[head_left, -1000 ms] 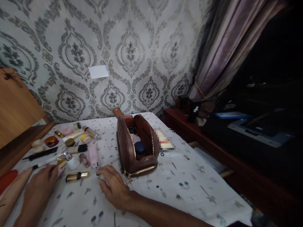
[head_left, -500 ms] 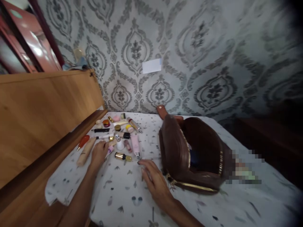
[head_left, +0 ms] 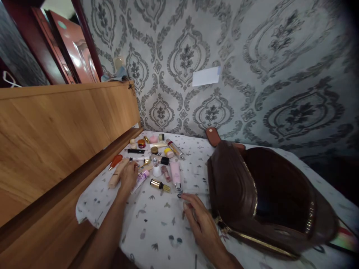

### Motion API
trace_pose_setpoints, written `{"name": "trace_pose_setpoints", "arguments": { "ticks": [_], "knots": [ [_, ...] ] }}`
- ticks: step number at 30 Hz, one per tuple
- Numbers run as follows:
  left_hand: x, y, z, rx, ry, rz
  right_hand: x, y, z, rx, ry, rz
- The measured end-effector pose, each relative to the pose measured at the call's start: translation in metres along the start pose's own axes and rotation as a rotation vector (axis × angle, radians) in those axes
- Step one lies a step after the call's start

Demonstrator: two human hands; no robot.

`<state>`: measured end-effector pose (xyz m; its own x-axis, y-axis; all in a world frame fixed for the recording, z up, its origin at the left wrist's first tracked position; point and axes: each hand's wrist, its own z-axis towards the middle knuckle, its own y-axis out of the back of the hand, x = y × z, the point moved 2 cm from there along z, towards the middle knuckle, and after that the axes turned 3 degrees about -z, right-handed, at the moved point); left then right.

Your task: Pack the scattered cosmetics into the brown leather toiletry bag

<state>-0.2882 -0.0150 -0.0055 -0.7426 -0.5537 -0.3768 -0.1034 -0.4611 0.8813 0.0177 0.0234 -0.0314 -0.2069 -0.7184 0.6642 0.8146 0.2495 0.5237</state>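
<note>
brown bag unzipped near right hand, inside in shadow

We turned our view leftward, and more of the purple-patterned tube showed beside our left hand.

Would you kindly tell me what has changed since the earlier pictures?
The view has swung left, so the brown bag sits farther right in the picture. The left hand has shifted left, toward the beige tube, baring more of the purple tube; whether it let go of anything is unclear. The right hand stays by the pink tube, and the bag stays open.
</note>
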Motion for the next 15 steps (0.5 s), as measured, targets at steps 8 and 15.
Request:
{"name": "trace_pose_setpoints", "arguments": {
  "ticks": [8, 15],
  "knots": [
    [-0.0037, -0.0011, -0.0041, 0.042, -0.039, 0.031, -0.0069, -0.0024, -0.0018, -0.003, 0.01, -0.033],
    [-0.0049, -0.0023, -0.0048, 0.043, -0.037, 0.04, -0.0078, -0.0025, -0.0027, -0.02, 0.004, -0.018]
  ]
}}
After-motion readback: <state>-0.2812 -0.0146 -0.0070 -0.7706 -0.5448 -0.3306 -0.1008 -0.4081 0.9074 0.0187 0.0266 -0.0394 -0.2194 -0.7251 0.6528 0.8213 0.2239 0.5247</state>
